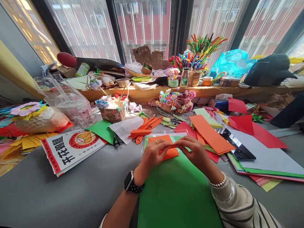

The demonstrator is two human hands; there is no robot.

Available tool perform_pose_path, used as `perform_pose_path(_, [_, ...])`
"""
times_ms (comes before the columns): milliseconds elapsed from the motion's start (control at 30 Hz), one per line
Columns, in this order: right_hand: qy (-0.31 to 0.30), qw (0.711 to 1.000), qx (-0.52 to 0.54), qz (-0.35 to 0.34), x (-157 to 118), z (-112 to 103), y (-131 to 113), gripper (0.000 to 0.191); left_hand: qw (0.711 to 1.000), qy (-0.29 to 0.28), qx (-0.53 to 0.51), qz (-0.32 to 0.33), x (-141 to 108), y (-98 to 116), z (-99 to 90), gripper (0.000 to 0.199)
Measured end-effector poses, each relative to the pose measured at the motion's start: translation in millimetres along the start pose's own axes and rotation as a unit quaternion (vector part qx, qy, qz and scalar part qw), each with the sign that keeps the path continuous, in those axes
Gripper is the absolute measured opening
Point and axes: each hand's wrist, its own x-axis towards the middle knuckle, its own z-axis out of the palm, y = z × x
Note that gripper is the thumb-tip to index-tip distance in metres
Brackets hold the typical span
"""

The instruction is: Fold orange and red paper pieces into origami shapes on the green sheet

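Note:
My left hand (153,155), with a ring and a watch below it, is closed in a pinch above the green sheet. Opposite it, my right hand (196,155) pinches too, its fingertips meeting those of the left. Between the fingertips a small bit of orange paper shows, mostly covered by the fingers. Under the hands an orange paper piece (171,154) rests at the top of the green sheet (178,193). Folded orange paper strips (144,128) are heaped just beyond. To the right lies a stack of long orange paper rectangles (211,134).
A phone (237,145) rests on stacked coloured paper (275,161) at right. A printed paper bag (73,150) lies at left, near a plastic-wrapped cup (73,107). Beaded flowers (174,101) and a decorated basket (114,109) stand behind. Pipe cleaners (199,57) fill a pot on the sill.

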Motion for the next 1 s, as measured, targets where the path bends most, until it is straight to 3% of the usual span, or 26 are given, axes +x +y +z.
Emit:
perform_pose_path(267, [0.012, 0.996, -0.077, -0.052, 0, 1, 1, 0.017, 0.998, -0.007, 0.044, 0.04, 0, 1, -1.9, 0.017])
perform_pose_path(800, [0.045, 0.994, -0.102, -0.015, 0, -17, 13, 0.015, 0.996, 0.026, 0.086, 0.029, -4, -16, -13.5, 0.015])
perform_pose_path(1000, [0.089, 0.989, -0.114, 0.007, -1, -23, 24, 0.013, 0.988, 0.111, 0.102, -0.019, -1, -17, -20.6, 0.015])
